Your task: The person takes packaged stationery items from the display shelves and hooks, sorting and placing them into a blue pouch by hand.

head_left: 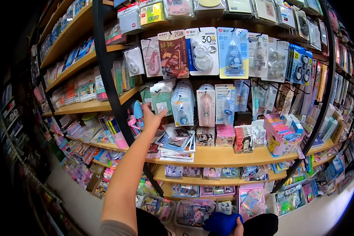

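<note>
We have a tall rack (106, 59) in front of us, loaded with stationery. Its wooden shelf (220, 157) runs across at mid height. Our left forearm (131, 173) crosses the shelf's left end. High above the shelf, hanging in one row: white 30m pack (203, 51), blue pack (234, 53) with a cartoon figure, red pack (173, 55) marked 20m. Pink box (277, 141) stands on the shelf toward its right end, stuffed with small packets. Clear packs (183, 104) hang just above the shelf's left half, several deep. Card stack (177, 147) lies on the shelf's left part, edges uneven. Green pack (162, 101) hangs above the shelf's left part, over the card stack. Blue bundle (223, 222) sits well below the shelf, close to us. Our left hand (151, 119) is above the shelf's left end, at the green pack's lower left corner: thumb and forefinger spread, other fingers hidden, can't tell if we're touching it. Our right hand (238, 228), well below the shelf, pinches the blue bundle's right edge; we see only part of that hand.
</note>
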The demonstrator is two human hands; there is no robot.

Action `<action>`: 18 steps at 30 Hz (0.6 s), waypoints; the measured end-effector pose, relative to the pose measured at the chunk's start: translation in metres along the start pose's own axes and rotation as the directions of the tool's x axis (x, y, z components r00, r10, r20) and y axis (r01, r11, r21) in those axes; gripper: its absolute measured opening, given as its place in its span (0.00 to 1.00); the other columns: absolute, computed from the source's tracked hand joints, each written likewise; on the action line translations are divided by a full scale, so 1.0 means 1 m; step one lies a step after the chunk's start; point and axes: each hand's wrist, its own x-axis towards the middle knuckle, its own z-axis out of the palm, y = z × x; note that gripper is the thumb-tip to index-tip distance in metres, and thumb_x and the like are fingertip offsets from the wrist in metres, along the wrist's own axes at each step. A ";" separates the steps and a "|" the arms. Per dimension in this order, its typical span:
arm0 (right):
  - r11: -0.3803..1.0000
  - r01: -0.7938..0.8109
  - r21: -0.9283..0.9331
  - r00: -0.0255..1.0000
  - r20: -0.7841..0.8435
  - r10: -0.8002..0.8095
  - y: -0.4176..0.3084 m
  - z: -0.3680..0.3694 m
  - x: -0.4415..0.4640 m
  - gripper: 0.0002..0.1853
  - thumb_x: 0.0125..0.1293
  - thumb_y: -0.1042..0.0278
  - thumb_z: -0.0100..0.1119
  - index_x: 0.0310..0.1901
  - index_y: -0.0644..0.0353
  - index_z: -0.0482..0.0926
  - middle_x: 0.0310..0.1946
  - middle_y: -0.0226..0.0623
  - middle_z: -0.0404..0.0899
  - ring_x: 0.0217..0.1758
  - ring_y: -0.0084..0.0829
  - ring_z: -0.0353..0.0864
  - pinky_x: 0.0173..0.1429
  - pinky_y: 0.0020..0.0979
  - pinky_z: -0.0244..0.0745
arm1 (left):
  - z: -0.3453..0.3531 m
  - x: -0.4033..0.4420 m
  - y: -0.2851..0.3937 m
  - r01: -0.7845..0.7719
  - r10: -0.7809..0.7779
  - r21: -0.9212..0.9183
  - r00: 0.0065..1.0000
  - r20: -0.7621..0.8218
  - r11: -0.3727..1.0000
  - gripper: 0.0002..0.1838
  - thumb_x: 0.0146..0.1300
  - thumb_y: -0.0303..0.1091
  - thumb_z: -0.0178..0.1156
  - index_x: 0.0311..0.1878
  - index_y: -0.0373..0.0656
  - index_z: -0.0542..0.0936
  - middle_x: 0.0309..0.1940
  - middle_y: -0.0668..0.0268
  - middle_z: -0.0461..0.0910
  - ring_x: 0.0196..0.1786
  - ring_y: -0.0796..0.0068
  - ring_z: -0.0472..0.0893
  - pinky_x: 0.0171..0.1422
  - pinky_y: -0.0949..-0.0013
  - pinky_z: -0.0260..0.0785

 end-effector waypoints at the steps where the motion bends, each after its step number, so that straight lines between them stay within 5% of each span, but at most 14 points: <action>1: 1.000 -0.016 -0.019 1.000 -0.008 0.016 0.002 -0.002 0.008 0.29 0.68 0.45 0.31 0.52 0.66 0.67 0.47 0.45 0.73 0.46 0.42 0.73 0.54 0.38 0.70 | 0.005 0.012 0.000 0.029 -0.029 -0.029 1.000 0.006 0.999 0.36 0.45 0.35 0.68 0.55 0.34 0.61 0.50 0.54 0.69 0.54 0.65 0.69 0.58 0.67 0.60; 6: 0.993 -0.099 -0.070 0.995 -0.008 0.098 0.007 -0.011 0.046 0.29 0.68 0.44 0.32 0.52 0.65 0.68 0.45 0.45 0.74 0.44 0.42 0.74 0.51 0.37 0.72 | 0.013 0.044 0.019 0.191 -0.175 -0.122 0.975 0.134 0.974 0.45 0.40 0.37 0.71 0.58 0.33 0.55 0.52 0.50 0.69 0.52 0.60 0.72 0.55 0.66 0.64; 12: 0.994 -0.073 0.084 0.994 -0.070 0.079 0.007 0.027 0.064 0.31 0.67 0.42 0.32 0.50 0.64 0.70 0.40 0.43 0.76 0.40 0.40 0.76 0.45 0.36 0.74 | 0.012 0.052 0.019 0.329 -0.227 -0.319 0.921 0.318 0.889 0.35 0.45 0.33 0.69 0.54 0.35 0.63 0.47 0.55 0.73 0.46 0.66 0.76 0.49 0.66 0.69; 18: 0.998 -0.065 -0.028 0.995 -0.078 0.062 0.003 -0.006 0.074 0.30 0.66 0.42 0.33 0.51 0.63 0.69 0.40 0.42 0.76 0.41 0.39 0.76 0.45 0.35 0.74 | 0.003 0.050 0.006 0.488 -0.203 -0.491 0.827 0.524 0.721 0.28 0.47 0.26 0.67 0.53 0.37 0.67 0.44 0.60 0.76 0.42 0.69 0.78 0.48 0.67 0.71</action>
